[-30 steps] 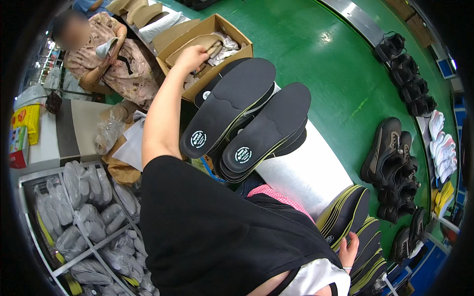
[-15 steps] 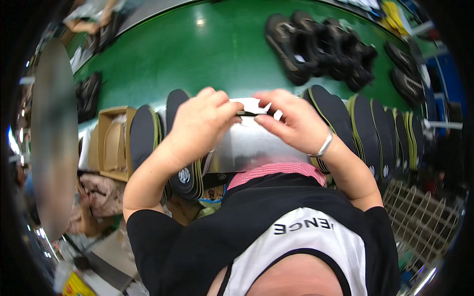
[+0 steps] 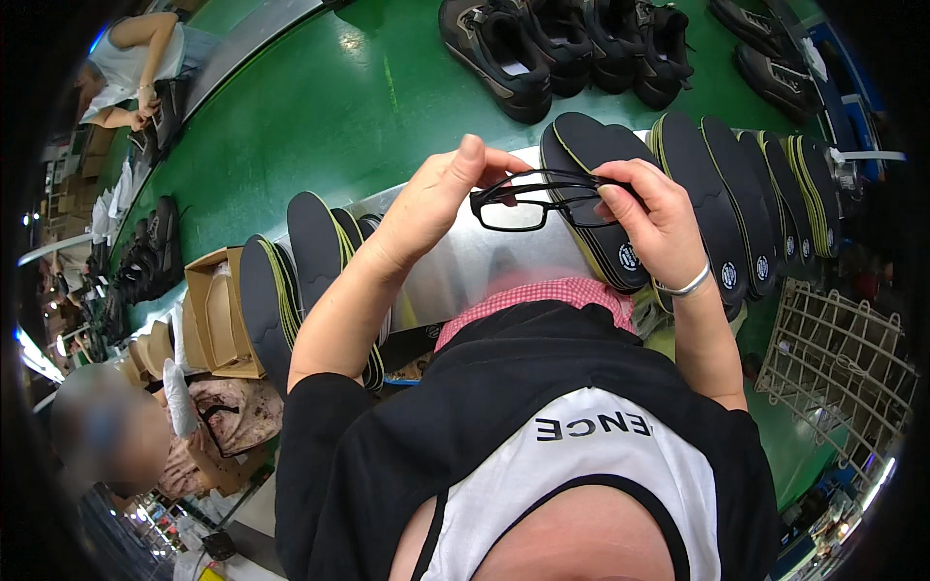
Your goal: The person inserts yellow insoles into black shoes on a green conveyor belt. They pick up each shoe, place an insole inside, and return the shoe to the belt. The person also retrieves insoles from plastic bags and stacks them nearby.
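Black-framed glasses (image 3: pixel 518 229) hang over the metal bench top (image 3: pixel 441 261), their lenses toward me and one lens partly covered by the frame's arms. My right hand (image 3: pixel 664 218), with a silver bangle at the wrist, pinches them between thumb and fingers at their right side. My left hand (image 3: pixel 426 203) is at their left end, thumb raised and apart, fingers stretched out behind the frame. Whether those fingers touch the glasses I cannot tell. Black insoles with yellow-green edges stand in stacks on both sides, the nearest right stack (image 3: pixel 620 257) just below my right hand.
Dark shoes (image 3: pixel 504 63) stand on the green surface (image 3: pixel 320 116) beyond the bench. At left are a cardboard box (image 3: pixel 208 305) and more insoles (image 3: pixel 266 310). A wire rack (image 3: pixel 838 363) stands at right. One person (image 3: pixel 160 58) works at far left, another (image 3: pixel 116 431) sits nearer.
Both hands were close together around a dark strip and white pieces. Now they are farther apart, the glasses show plainly in the right hand, and the white pieces no longer show. The view has shifted.
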Motion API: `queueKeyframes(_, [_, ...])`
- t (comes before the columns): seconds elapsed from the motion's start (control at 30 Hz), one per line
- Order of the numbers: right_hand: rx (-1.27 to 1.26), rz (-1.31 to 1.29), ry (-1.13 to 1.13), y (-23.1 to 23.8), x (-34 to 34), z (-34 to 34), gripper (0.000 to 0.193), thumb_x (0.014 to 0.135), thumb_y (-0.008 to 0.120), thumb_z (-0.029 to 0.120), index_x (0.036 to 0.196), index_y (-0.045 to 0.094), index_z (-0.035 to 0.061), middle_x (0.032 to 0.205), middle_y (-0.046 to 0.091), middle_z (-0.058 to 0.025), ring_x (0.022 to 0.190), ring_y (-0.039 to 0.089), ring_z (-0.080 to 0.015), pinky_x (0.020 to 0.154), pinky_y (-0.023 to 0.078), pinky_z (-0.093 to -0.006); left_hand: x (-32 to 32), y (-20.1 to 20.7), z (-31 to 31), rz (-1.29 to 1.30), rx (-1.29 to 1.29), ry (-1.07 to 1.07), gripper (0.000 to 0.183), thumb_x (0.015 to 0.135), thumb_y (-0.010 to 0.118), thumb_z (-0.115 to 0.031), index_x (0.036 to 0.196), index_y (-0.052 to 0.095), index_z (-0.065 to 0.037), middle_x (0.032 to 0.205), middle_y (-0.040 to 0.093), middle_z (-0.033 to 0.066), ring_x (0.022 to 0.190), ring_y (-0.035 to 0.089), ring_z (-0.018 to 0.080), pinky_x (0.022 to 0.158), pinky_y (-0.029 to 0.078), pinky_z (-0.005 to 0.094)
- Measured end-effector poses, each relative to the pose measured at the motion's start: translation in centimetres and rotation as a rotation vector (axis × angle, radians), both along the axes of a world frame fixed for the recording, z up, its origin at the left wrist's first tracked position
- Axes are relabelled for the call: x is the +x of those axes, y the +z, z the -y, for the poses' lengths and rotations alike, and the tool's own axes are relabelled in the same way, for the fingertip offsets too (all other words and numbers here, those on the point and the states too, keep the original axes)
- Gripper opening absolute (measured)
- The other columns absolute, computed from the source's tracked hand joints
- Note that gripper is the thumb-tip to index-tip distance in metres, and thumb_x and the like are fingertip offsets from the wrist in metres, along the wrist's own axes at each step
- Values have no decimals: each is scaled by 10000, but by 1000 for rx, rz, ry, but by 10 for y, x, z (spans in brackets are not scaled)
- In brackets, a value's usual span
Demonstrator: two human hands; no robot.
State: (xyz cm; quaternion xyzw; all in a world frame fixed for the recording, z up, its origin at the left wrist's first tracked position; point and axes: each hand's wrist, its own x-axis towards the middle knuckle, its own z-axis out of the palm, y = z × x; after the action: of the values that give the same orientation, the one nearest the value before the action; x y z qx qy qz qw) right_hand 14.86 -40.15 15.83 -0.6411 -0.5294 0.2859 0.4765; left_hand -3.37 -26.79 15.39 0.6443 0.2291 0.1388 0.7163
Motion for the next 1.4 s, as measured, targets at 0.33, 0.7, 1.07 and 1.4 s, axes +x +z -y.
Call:
queueKeyframes(0.33, [-13, -479, -16, -6, -4, 8, 159, 868, 413, 89, 988, 431, -14, 907, 539, -78, 755, 536, -96, 679, 458, -222, -9, 10, 13, -137, 515, -60, 412, 636, 693, -210, 994, 573, -45, 800, 556, 41, 740, 513, 144, 700, 392, 258])
queueKeyframes(0.7, [460, -362, 183, 35, -18, 10, 216, 867, 422, 160, 982, 405, -22, 1058, 422, -227, 908, 542, -270, 775, 472, -352, -23, 39, 37, 276, 480, 295, 133, 765, 554, -45, 891, 528, -10, 945, 481, 97, 824, 472, 164, 707, 423, 254])
queueKeyframes(1.07, [584, -270, 76, 60, -26, 24, 232, 853, 459, 269, 941, 387, 68, 1011, 440, -230, 825, 564, -310, 712, 499, -383, -30, 52, 43, 843, 143, 264, 232, 813, 511, -294, 955, 471, -115, 1088, 402, 128, 988, 452, 280, 609, 544, 375])
queueKeyframes(1.4, [745, -192, 140, 77, -18, 35, 344, 862, 395, 349, 1153, 399, 167, 1025, 426, -155, 719, 532, -380, 573, 500, -375, -25, 79, 54, 1037, 165, 300, 258, 798, 549, -247, 1017, 506, -117, 1034, 383, 81, 903, 430, 225, 571, 549, 385])
